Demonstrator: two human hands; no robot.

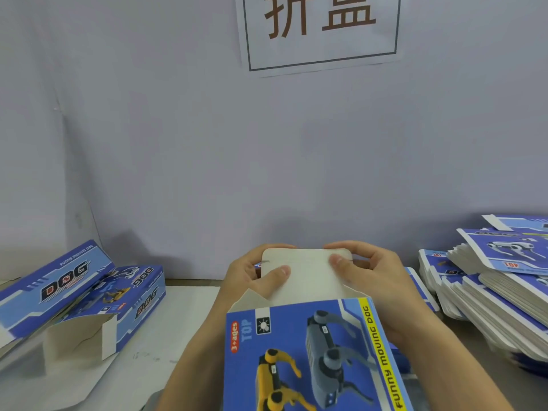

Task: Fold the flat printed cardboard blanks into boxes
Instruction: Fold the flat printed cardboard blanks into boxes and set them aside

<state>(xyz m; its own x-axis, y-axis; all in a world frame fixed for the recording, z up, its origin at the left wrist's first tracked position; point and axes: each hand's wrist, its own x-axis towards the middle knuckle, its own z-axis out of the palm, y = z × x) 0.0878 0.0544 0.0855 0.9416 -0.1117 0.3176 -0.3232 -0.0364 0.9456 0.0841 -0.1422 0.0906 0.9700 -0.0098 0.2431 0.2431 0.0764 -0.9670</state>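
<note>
A blue printed box (pixel 311 351) with a yellow and a grey robot dog on its face stands in front of me, its far end open. Its white end flap (pixel 308 274) sticks up from that end. My left hand (pixel 255 277) pinches the flap's left side, thumb on the near face and fingers behind. My right hand (pixel 373 277) pinches the flap's right side the same way. A small white side flap (pixel 249 298) juts out at the box's left corner.
Two folded blue boxes (pixel 89 298) lie at the left, one with an open white end. Stacks of flat printed blanks (pixel 498 286) fill the right side. A grey wall with a paper sign (pixel 320 28) stands close behind the white table (pixel 178 315).
</note>
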